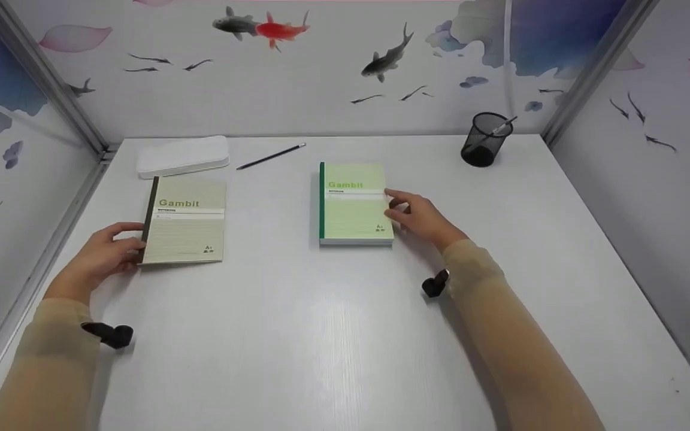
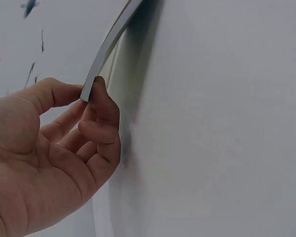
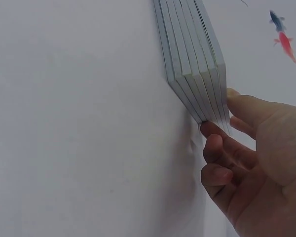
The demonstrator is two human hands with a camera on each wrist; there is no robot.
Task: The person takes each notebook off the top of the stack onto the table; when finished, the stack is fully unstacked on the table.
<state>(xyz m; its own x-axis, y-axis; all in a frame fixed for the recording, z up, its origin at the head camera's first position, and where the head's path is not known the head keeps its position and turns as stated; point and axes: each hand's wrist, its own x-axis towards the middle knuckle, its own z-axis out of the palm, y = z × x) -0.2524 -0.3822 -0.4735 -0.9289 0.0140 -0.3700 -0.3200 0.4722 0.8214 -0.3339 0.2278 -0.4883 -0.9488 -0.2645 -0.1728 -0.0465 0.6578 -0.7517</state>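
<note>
My left hand (image 1: 100, 254) pinches a thin notebook (image 1: 186, 230) by its dark spine at the lower left corner. In the left wrist view, the thumb and bent fingers (image 2: 106, 106) meet at the notebook's edge, which looks slightly bowed. A neat stack of notebooks (image 1: 354, 209) with a green spine and pale green top cover lies near the middle of the table. My right hand (image 1: 421, 216) holds the stack at its right edge. In the right wrist view, several layered notebooks (image 3: 192, 44) show, with the thumb and curled fingers at their edges.
Behind the single notebook lies a white case (image 1: 183, 155), with a dark pencil (image 1: 271, 157) to its right. A black mesh pen holder (image 1: 487, 140) with a pen in it stands at the back right. Printed walls border the white table (image 1: 297, 359) at the back and sides.
</note>
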